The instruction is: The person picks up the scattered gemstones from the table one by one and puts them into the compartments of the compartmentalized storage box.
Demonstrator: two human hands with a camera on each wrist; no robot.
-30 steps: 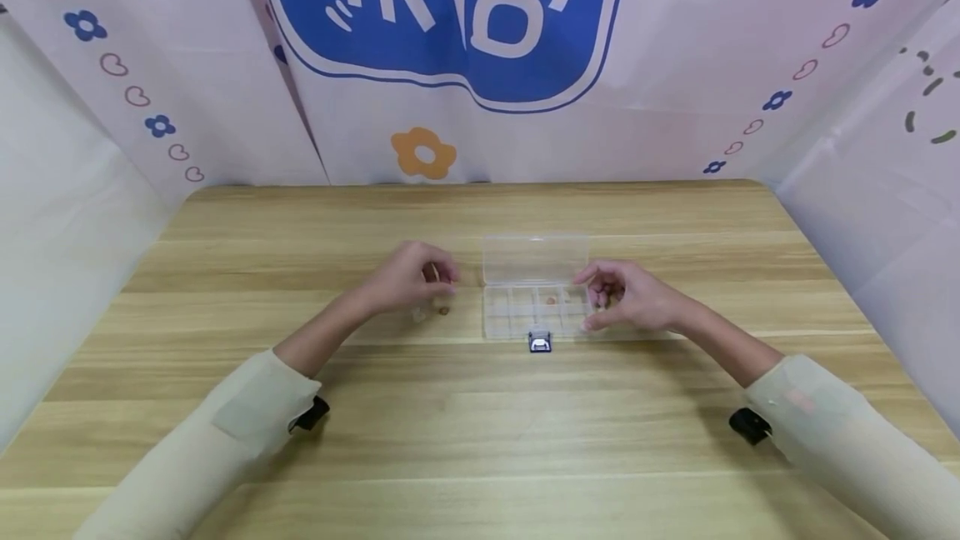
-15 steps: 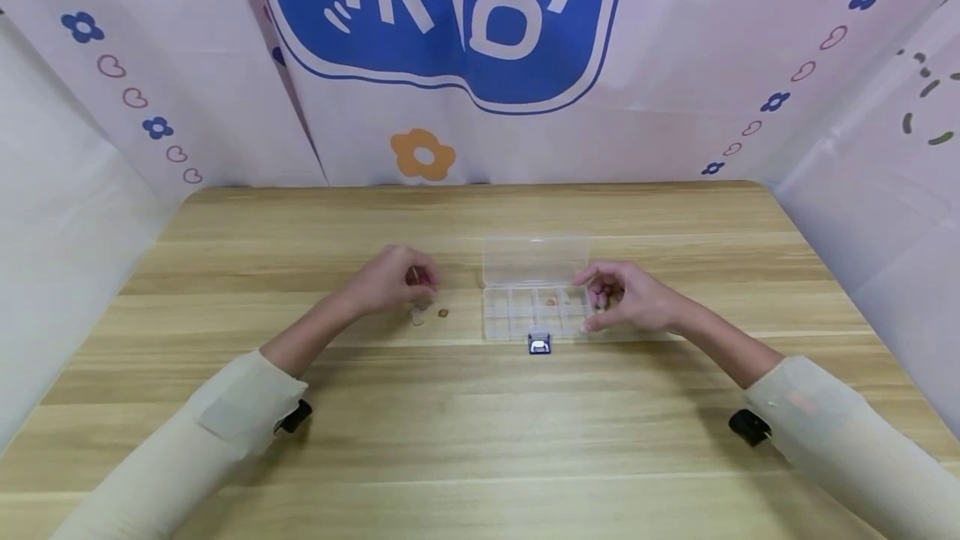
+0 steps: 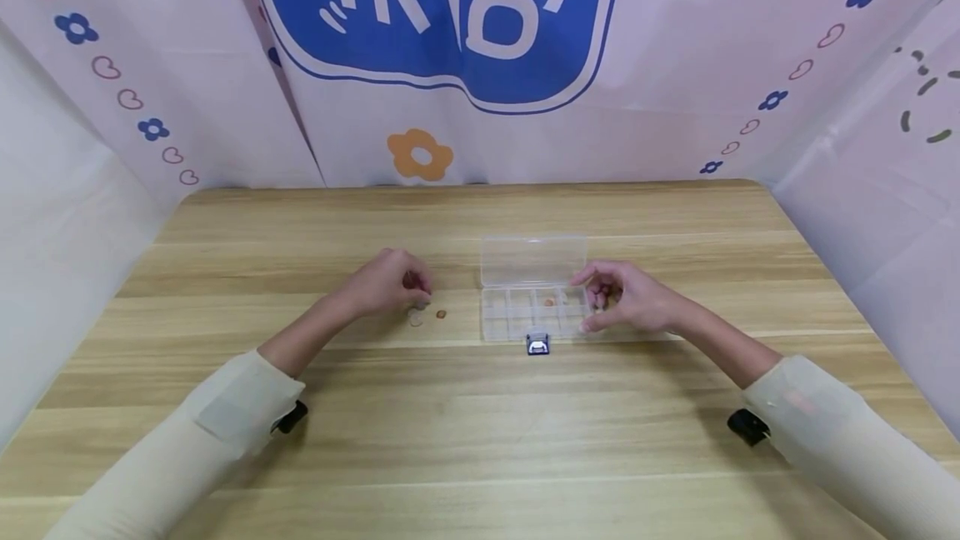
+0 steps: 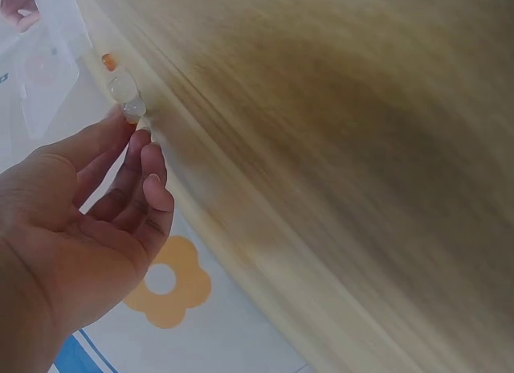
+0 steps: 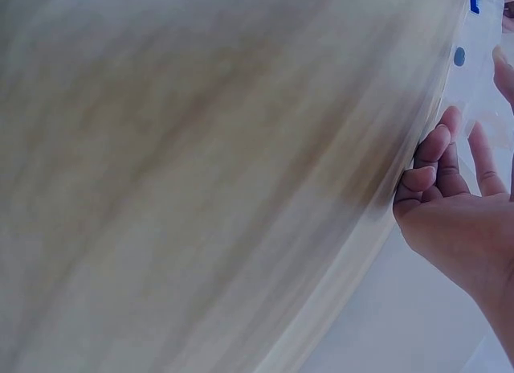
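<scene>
A clear plastic compartment box (image 3: 497,325) stands on the table with its lid (image 3: 534,262) raised at the back. An orange-brown bead (image 3: 550,302) shows inside one compartment. My right hand (image 3: 633,298) holds the box's right end between thumb and forefinger, its other fingers curled. To the left of the box, my left hand (image 3: 386,282) reaches down with thumb and forefinger together at a small translucent bead (image 4: 134,109), pinching it. Beside these fingertips lie a clear, round flat piece (image 4: 123,88) and an orange-brown bead (image 4: 108,62) on the table.
The box's blue-edged latch (image 3: 537,344) points toward the front of the wooden table (image 3: 480,432). A printed white cloth (image 3: 360,132) hangs behind the table's back edge. Black wrist devices (image 3: 291,417) sit under both sleeves.
My left hand has moved left, away from the box, and its fingertips have come down beside the clear piece. The orange-brown bead on the table is more exposed. My right hand stays put.
</scene>
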